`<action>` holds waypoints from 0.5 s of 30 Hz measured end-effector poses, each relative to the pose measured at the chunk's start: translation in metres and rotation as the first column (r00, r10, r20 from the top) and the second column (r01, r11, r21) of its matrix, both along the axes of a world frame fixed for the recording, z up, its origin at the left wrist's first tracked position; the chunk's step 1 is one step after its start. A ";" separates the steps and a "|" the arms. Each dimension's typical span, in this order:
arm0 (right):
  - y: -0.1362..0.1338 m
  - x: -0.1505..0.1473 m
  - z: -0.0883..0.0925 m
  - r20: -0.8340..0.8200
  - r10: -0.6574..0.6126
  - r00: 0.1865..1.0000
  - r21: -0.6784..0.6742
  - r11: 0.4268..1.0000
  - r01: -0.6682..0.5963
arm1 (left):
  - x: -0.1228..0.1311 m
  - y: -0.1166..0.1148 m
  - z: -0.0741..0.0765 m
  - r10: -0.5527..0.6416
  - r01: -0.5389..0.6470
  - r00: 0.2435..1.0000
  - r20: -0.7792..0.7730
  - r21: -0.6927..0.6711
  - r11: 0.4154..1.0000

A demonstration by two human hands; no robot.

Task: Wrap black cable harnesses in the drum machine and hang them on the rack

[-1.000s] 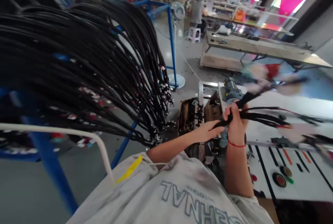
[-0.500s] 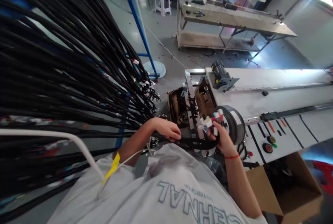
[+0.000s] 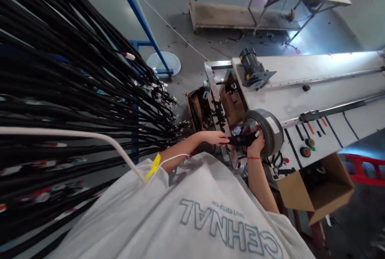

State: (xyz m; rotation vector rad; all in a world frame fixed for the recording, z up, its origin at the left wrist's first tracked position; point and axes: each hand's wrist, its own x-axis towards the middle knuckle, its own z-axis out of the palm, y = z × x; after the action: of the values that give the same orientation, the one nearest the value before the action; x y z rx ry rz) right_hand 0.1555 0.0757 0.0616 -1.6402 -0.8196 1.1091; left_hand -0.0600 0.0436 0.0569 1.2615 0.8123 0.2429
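Observation:
A black taped wire harness stretches between my two hands. My left hand is closed on its left end, palm down. My right hand grips the other end, right at the opening of a round grey drum-shaped machine head. Part of the harness and my right fingertips are hidden by the hand and the drum. A small white piece shows at my right fingers. Beneath the harness lies the metal frame at the machine's left end.
Many black wire harnesses with small connectors hang from a blue rack on my left. A white machine table carries a motor and control buttons. An open cardboard box stands at the right, near a red stool.
Both hands have moved with the harness toward the drum, the left one to the right. The white and red connectors seen at my right hand are now mostly hidden. My view has tilted down.

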 end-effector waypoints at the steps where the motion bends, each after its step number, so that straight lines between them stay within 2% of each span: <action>1: -0.002 0.003 -0.001 0.101 -0.027 0.995 -0.017 0.999 0.029 | 0.008 0.007 0.002 0.008 -0.004 0.999 -0.047 0.097 0.995; 3: -0.014 0.008 0.000 0.286 -0.012 0.958 0.008 1.000 0.010 | 0.028 0.020 0.008 0.073 -0.024 0.985 -0.154 0.301 0.953; 5: -0.034 0.012 0.005 0.442 0.120 0.889 0.057 0.985 -0.161 | 0.052 0.032 0.017 0.222 -0.055 0.928 -0.299 0.481 0.875; 6: -0.046 0.014 0.008 0.502 0.188 0.844 0.058 0.967 -0.250 | 0.062 0.037 0.021 0.306 -0.062 0.876 -0.373 0.542 0.838; 8: -0.066 0.017 0.015 0.521 0.307 0.797 -0.021 0.938 -0.347 | 0.075 0.044 0.025 0.438 -0.068 0.747 -0.500 0.598 0.799; 9: -0.071 0.018 0.017 0.497 0.349 0.794 -0.091 0.931 -0.353 | 0.077 0.044 0.024 0.461 -0.067 0.704 -0.540 0.595 0.801; 10: -0.074 0.019 0.019 0.470 0.376 0.799 -0.161 0.926 -0.341 | 0.075 0.043 0.021 0.447 -0.067 0.697 -0.561 0.569 0.820; 11: -0.073 0.020 0.020 0.447 0.385 0.807 -0.218 0.922 -0.319 | 0.070 0.041 0.017 0.403 -0.074 0.724 -0.560 0.518 0.852; 13: -0.066 0.020 0.018 0.407 0.360 0.839 -0.281 0.924 -0.260 | 0.054 0.033 0.005 0.288 -0.094 0.831 -0.476 0.390 0.916; 15: -0.056 0.018 0.015 0.342 0.318 0.884 -0.297 0.929 -0.220 | 0.038 0.023 -0.004 0.272 -0.147 0.904 -0.330 0.359 0.922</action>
State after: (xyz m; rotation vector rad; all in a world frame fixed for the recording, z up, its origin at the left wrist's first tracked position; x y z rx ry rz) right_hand 0.1735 0.0200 0.0764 -2.0424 -1.2378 1.1305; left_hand -0.0220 0.0664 0.0525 1.5593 1.2847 0.3284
